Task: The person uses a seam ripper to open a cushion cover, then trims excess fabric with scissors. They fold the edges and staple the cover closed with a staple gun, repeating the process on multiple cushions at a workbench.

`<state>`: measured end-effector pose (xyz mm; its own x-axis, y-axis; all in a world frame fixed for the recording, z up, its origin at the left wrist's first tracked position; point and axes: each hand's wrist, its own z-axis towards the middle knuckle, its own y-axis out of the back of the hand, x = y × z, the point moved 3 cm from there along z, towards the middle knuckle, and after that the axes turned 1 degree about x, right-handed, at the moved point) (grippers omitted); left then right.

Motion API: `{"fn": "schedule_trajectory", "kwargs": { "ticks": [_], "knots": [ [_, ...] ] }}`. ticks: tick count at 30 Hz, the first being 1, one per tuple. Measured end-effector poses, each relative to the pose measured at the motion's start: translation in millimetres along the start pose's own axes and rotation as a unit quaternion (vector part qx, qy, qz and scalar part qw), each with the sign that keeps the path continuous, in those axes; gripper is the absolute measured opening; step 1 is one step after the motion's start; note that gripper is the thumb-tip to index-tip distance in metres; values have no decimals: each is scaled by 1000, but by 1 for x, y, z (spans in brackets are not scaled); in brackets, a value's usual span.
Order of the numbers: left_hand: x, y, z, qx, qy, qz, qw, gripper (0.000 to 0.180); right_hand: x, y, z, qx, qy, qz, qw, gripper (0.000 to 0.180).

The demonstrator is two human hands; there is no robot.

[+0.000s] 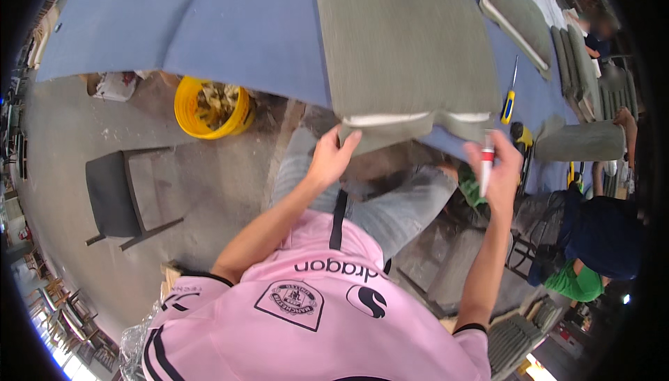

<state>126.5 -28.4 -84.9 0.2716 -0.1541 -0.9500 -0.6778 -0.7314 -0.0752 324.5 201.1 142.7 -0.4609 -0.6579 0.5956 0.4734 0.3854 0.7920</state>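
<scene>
In front of me a grey-green upholstered chair pad (411,39) lies on the blue-covered table. Along its near edge, white padding shows above a loose fabric flap (390,130) that hangs past the table edge. At the flap's left corner my left hand (332,158) is closed, pinching the cloth between thumb and fingers. My right hand (500,168) is wrapped round a slim red-and-white pen-shaped tool (486,161), its pale end pointing back toward me. That hand is beside the flap's right end; whether it also touches the cloth I cannot tell.
A yellow-handled screwdriver (511,102) and a yellow-and-black tool (519,133) lie to the right. More grey-green pads (582,142) are beyond, near another person (603,234). A yellow bucket of scraps (209,112) and a dark chair (115,196) stand on the left.
</scene>
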Motion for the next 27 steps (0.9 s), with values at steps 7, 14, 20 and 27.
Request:
{"fn": "schedule_trajectory", "kwargs": {
  "ticks": [7,14,20,27],
  "knots": [
    [-52,10,-4,-5,-20,133,991,49,29,-88,11,293,78,-187,934,65],
    [-50,18,-1,-7,-55,179,982,45,42,-91,41,332,41,-234,913,71],
    [-47,20,1,-20,-108,202,973,38,47,-98,57,360,61,-256,895,73],
    [-46,19,-1,-54,-169,258,950,31,49,-112,71,367,101,-214,900,67]
  ]
}}
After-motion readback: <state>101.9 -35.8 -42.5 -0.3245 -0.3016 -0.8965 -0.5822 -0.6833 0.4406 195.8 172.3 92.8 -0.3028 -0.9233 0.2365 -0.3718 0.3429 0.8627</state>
